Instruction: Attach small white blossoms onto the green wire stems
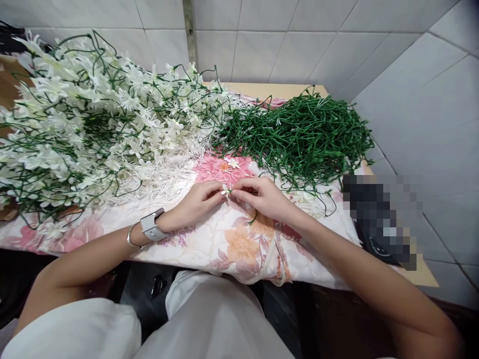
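At the middle of the table, my left hand pinches a small white artificial flower between thumb and fingertips. Close against it, my right hand is closed on the flower's green plastic stem, whose lower end hangs out below the fingers. The fingertips of both hands nearly meet, so the joint of flower and stem is partly hidden. Just beyond them, a loose white blossom lies on the cloth's pink printed flower.
A big heap of white flowers on green stems covers the left side. Bare green stems are piled at the back right. A floral cloth covers the table. At right lies a dark, pixelated object. Tiled walls stand behind.
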### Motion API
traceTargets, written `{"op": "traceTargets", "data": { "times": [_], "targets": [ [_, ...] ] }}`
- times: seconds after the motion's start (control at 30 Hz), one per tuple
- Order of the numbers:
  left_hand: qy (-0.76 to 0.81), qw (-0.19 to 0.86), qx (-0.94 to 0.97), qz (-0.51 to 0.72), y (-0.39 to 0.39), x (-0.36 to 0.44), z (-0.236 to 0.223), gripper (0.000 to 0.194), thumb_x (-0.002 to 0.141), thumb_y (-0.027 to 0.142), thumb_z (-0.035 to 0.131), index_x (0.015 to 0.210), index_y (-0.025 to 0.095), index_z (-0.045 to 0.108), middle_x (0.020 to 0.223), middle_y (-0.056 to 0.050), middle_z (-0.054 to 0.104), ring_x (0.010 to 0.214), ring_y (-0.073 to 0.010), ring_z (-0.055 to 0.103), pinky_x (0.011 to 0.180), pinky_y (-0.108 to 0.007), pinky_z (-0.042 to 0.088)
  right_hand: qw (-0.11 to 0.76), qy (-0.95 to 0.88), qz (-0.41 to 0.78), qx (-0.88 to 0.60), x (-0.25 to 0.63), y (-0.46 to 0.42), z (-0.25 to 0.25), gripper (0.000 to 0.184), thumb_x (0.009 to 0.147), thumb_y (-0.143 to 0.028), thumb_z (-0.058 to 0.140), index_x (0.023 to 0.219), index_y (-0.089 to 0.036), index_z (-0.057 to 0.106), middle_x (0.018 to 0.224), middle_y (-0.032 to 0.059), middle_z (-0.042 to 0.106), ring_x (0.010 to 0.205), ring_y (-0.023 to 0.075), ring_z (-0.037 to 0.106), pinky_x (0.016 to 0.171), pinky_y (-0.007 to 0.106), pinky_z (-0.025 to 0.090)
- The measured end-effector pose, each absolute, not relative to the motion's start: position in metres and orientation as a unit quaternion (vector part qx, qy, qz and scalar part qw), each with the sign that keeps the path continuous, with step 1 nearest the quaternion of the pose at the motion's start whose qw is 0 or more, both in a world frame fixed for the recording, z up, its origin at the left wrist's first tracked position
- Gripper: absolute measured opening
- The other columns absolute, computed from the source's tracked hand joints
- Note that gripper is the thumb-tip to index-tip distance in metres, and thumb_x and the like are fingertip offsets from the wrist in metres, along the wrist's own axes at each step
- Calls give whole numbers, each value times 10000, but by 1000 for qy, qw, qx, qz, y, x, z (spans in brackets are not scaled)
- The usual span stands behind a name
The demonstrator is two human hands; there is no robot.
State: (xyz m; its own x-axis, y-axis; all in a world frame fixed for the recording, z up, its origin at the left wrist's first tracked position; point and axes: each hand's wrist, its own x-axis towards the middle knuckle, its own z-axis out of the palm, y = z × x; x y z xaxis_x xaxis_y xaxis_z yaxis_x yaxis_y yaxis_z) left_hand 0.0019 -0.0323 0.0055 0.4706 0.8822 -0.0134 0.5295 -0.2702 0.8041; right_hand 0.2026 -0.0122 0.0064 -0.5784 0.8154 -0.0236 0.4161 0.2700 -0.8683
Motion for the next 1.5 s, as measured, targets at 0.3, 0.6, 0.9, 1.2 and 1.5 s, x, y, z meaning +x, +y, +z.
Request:
{"op": "traceTargets", "data": {
  "times": [0.3, 0.6, 0.9, 1.2, 1.5],
  "targets": [
    [430, 352, 796, 238, -34, 6, -1, 256, 906, 227, 435, 674, 155, 517, 652, 13, 493, 621, -108, 428, 608, -240, 322, 276, -810, 358, -374, 198, -18, -5, 162, 834, -184, 543, 712, -157, 647, 692, 27, 644, 658, 136, 560, 670, 258, 405],
    [444, 347, 791, 238, -35, 7, -1, 258, 890, 238, 439, 649, 164, 497, 641, 3, 480, 622, -121, 426, 615, -252, 300, 290, -843, 264, -368, 193, -23, -13, 196, 853, -176, 503, 701, -166, 627, 660, 41, 632, 620, 144, 532, 646, 266, 389],
    [501, 408, 701, 304, -38, 5, 4, 295, 876, 311, 476, 620, 165, 470, 595, 28, 428, 589, -105, 389, 576, -243, 285, 323, -720, 458, -410, 201, -15, 3, 226, 878, -341, 535, 820, -159, 657, 767, 41, 671, 697, 149, 597, 663, 281, 440],
    [448, 277, 835, 158, -36, -3, 18, 215, 728, 197, 502, 529, 163, 429, 513, 26, 404, 510, -95, 334, 543, -257, 228, 365, -767, 242, -469, 218, 8, 6, 159, 882, -204, 521, 900, -180, 676, 938, 63, 692, 889, 192, 614, 818, 337, 455],
    [545, 91, 812, 185, -27, -16, 42, 333, 849, 317, 466, 557, 162, 506, 545, -11, 491, 526, -116, 389, 550, -277, 228, 247, -849, 66, -463, 199, 29, -20, 251, 919, -185, 445, 905, -177, 695, 895, 112, 623, 859, 232, 517, 738, 366, 436]
  ]
}}
